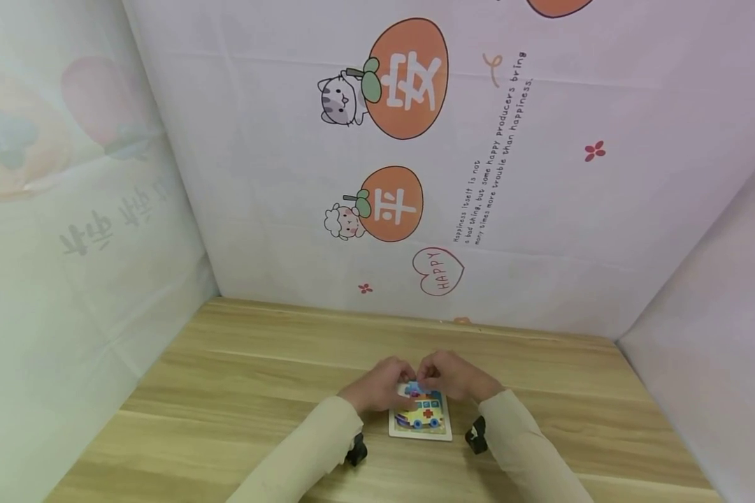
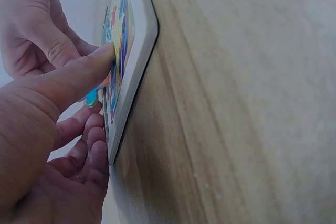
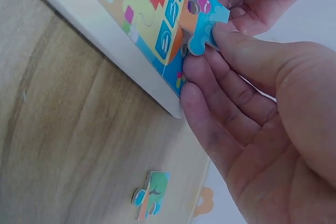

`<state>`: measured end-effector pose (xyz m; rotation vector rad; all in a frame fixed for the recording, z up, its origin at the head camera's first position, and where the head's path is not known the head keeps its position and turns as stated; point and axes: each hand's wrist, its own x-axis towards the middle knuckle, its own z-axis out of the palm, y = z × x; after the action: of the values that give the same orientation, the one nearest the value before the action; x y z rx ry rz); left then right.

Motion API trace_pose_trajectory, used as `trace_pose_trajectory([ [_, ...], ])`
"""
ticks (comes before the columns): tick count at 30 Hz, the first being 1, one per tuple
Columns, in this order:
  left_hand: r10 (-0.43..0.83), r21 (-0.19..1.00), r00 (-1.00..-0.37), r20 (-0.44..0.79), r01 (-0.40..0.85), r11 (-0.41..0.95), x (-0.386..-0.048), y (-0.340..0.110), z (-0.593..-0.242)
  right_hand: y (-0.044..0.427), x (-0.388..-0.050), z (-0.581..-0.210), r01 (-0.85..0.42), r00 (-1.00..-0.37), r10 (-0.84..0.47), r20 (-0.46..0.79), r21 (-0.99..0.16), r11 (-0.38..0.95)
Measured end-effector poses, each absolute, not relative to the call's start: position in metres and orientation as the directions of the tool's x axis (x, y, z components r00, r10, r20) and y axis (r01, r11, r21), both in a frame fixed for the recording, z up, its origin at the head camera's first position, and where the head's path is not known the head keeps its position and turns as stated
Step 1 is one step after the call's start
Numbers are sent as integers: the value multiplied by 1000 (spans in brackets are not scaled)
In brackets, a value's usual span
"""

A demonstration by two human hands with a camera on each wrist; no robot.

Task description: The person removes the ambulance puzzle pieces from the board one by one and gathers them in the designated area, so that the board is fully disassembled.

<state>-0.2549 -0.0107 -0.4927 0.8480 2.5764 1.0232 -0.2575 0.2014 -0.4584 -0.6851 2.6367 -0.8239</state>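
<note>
A jigsaw puzzle board (image 1: 420, 436) with a yellow ambulance picture and a white rim lies on the wooden table. My right hand (image 1: 456, 376) pinches a blue and orange puzzle piece (image 3: 205, 24) between thumb and fingers at the board's far end, its edge tilted up off the picture. From the other side, my left hand (image 1: 380, 385) reaches over the board. Its thumb (image 2: 102, 59) lies on the picture, while its curled fingers (image 2: 94, 148) are at the far rim, close to the piece. Both hands partly cover the picture.
A loose puzzle piece with a green tree (image 3: 155, 195) lies on the table beyond the board. Printed white cloth walls (image 1: 277, 209) stand behind and at both sides of the wooden table (image 1: 239, 391). Black wrist cameras (image 1: 476, 435) sit under the sleeves.
</note>
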Motion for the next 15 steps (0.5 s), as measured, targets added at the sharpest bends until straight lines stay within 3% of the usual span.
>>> trace_pose_trajectory([
  [15,603,693,-798,-12,428,580,-255,-11,-491,209,-256,-456,-337,-857,-503,-113,-617,711],
])
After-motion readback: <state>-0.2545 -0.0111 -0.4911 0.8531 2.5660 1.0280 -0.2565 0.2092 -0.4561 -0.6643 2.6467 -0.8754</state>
